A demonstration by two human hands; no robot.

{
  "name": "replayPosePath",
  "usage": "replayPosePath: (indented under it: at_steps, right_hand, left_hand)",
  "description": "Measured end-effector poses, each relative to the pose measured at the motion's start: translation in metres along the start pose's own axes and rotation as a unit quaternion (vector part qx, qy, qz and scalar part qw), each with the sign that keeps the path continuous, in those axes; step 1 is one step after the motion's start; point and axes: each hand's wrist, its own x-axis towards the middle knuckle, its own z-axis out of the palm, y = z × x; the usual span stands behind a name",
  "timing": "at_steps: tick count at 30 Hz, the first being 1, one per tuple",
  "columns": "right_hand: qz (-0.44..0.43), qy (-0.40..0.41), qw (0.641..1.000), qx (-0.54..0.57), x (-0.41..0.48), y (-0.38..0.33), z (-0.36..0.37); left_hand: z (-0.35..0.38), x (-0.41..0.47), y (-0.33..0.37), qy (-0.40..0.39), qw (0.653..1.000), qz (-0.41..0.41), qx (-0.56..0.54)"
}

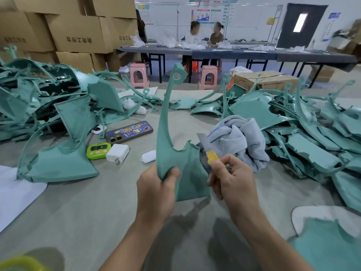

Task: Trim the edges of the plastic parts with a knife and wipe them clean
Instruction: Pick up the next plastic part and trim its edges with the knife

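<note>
From the head camera, your left hand (pixel 156 190) holds a teal plastic part (pixel 187 169) upright above the desk (pixel 88 208). The thumb presses the near face at its lower left edge, and the other fingers are hidden behind it. The part's long curved arm rises up and away from your fingers and ends in a ring.

Your right hand (pixel 232 178) is clenched on a knife (pixel 211 156) with a yellow slider, the fingers (pixel 216 173) pinching its handle. The blade points up and away, close along the part's right edge just above those fingers; you cannot tell whether it touches.

Just beyond your right fingers a grey cloth (pixel 236 139) lies bunched on the desk, against a pile of teal parts (pixel 302 137) further right.

Left of your left fingers sits a small white case (pixel 148 156). Further left are a white charger (pixel 117 152), a green timer (pixel 98 151) and a phone (pixel 129 132). Past them, far left, spreads another heap of teal parts (pixel 48 98).
</note>
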Motion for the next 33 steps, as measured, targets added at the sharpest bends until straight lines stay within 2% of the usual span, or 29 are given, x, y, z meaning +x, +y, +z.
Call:
replayPosePath:
  at_steps: [3,7,9,12,17,19,22,24,26,28,31,33]
  right_hand:
    - [0.03,-0.037,0.999,-0.025,0.001,0.002,0.002]
    - [0.056,-0.002,0.996,-0.066,0.005,0.003,-0.006]
    - [0.03,0.014,0.998,-0.053,0.003,0.001,-0.006]
    - [-0.001,-0.011,1.0,-0.024,-0.001,-0.001,-0.001]
    - [0.053,0.012,0.996,-0.077,0.006,0.004,-0.003]
    - [0.02,0.007,0.999,-0.037,0.006,-0.002,-0.005]
    - [-0.039,-0.05,0.998,-0.019,-0.001,-0.012,0.003]
    - [-0.045,-0.068,0.994,-0.075,-0.003,-0.013,0.009]
    - [-0.052,-0.025,0.985,-0.161,0.0,-0.013,0.008]
    - [-0.077,0.017,0.979,-0.187,0.0,-0.013,0.004]
    - [-0.103,-0.035,0.97,-0.217,-0.007,-0.012,0.006]
    - [-0.102,-0.034,0.96,-0.259,-0.007,-0.007,0.008]
  left_hand:
    - [0.0,-0.002,0.001,-0.008,1.0,0.005,-0.006]
    - [-0.003,0.002,-0.001,-0.007,1.0,-0.012,-0.004]
    - [-0.004,0.003,-0.001,-0.006,1.0,-0.009,-0.003]
    - [-0.005,0.001,0.0,-0.007,1.0,0.002,-0.007]
    - [-0.006,0.001,0.001,-0.009,1.0,-0.001,-0.009]
    - [-0.007,0.002,0.002,-0.008,1.0,-0.004,-0.012]
    - [-0.007,0.002,0.002,-0.013,1.0,-0.006,-0.015]
    - [-0.007,0.002,0.002,-0.015,1.0,-0.002,-0.02]
    - [-0.007,0.001,0.002,-0.015,1.0,0.005,-0.014]
    - [-0.006,0.002,0.002,-0.015,1.0,0.005,-0.012]
    - [-0.006,0.002,0.002,-0.013,1.0,-0.007,-0.023]
    - [-0.005,0.002,0.001,-0.014,1.0,-0.009,-0.026]
